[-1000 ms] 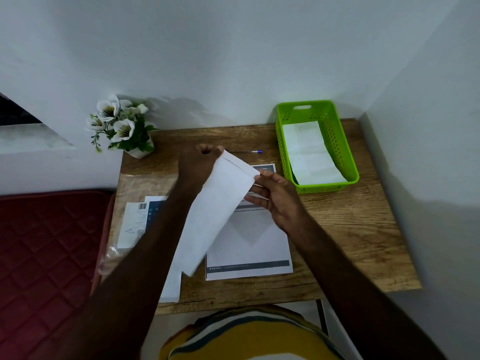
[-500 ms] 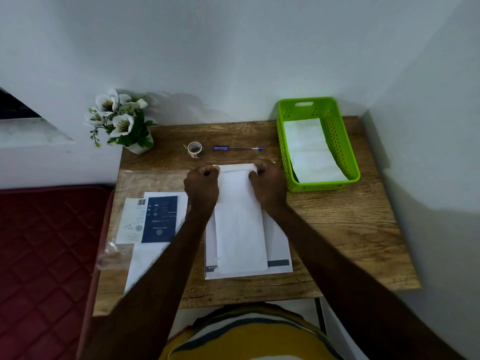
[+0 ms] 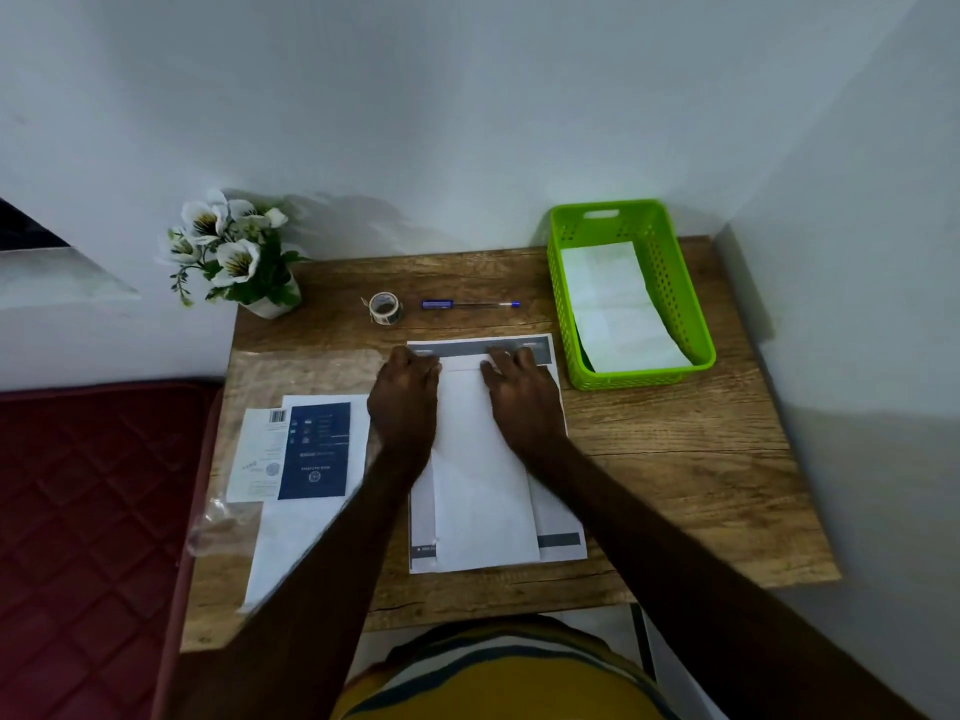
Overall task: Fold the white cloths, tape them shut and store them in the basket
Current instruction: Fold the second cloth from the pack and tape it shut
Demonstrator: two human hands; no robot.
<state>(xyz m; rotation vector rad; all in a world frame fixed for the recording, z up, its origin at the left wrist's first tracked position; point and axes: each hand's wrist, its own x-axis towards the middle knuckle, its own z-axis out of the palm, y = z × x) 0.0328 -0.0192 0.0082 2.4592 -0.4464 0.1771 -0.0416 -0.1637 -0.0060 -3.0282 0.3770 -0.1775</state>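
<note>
A long folded white cloth (image 3: 480,475) lies flat on a printed sheet (image 3: 558,511) in the middle of the wooden table (image 3: 675,475). My left hand (image 3: 408,402) presses on its far left edge and my right hand (image 3: 522,397) on its far right edge, fingers down on the top fold. A roll of clear tape (image 3: 385,307) stands behind the cloth. The green basket (image 3: 670,283) sits at the back right with folded white cloths (image 3: 613,309) inside.
A blue pen (image 3: 467,304) lies beside the tape. A pot of white flowers (image 3: 236,257) stands at the back left corner. A blue card (image 3: 317,452), white sheets and a clear plastic bag (image 3: 218,517) cover the table's left side. Walls close off the back and right.
The cloth was held up in the air a second ago; both hands have laid it flat on the sheet and now press its far end.
</note>
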